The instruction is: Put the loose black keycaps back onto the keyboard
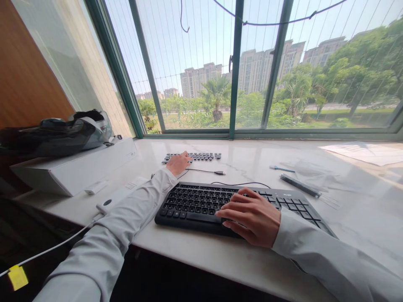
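A black keyboard [195, 201] lies on the white marble sill [245, 167] in front of me. My right hand [250, 216] rests flat on its front middle, fingers stretched over the keys and space bar. My left hand [178, 162] reaches farther back to a row of loose black keycaps [204, 156] laid out near the window; its fingers curl down onto the left end of the row, and I cannot see whether they hold one. The keyboard's cable with its USB plug [219, 172] lies between keyboard and keycaps.
A white box [75, 170] with a dark bag [56, 134] on top stands at left. A white device [108, 203] with a cable lies by my left forearm. A dark pen-like tool [299, 185], a small blue tool [280, 168], clear plastic wrap and paper [368, 153] lie right.
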The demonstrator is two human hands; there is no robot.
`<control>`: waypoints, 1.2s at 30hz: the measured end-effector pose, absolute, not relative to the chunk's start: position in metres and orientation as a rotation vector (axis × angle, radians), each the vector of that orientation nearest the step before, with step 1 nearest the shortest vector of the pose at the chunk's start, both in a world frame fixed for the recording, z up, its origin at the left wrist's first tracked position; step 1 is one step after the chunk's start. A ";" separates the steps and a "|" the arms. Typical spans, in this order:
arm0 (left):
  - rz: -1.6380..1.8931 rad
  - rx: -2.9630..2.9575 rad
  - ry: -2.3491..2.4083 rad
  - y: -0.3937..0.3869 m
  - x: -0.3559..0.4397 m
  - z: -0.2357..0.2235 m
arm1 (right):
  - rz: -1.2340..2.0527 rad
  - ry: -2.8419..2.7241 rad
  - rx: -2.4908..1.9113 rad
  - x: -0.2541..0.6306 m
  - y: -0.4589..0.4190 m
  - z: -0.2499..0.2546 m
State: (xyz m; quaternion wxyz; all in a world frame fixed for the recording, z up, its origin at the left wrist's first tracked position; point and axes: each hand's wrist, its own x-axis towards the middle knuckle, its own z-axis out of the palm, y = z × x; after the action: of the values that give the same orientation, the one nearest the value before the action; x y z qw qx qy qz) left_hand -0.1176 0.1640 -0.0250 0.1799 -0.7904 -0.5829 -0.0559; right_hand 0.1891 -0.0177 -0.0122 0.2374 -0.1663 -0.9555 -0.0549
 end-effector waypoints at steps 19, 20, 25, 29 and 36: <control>-0.712 -2.490 -1.368 0.139 -0.092 0.010 | -0.209 -2.541 -0.459 0.190 -0.018 -0.011; -0.762 -2.582 -1.283 0.129 -0.087 0.017 | -0.218 -2.537 -0.470 0.190 -0.018 -0.011; -0.833 -3.058 -0.956 0.073 -0.063 0.040 | -0.242 -2.493 -0.542 0.189 -0.019 -0.011; -0.751 -3.284 -0.758 0.047 -0.053 0.041 | -0.263 -2.449 -0.593 0.187 -0.019 -0.011; -0.755 -3.394 -0.783 0.042 -0.049 0.037 | -0.259 -2.454 -0.631 0.184 -0.019 -0.011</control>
State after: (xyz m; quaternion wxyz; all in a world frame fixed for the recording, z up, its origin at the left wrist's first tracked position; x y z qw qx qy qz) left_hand -0.0489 0.0423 0.0373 -0.2095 -0.9312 -0.2148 -0.2072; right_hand 0.1842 -0.0187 -0.0112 0.2929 -0.2369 -0.9212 -0.0972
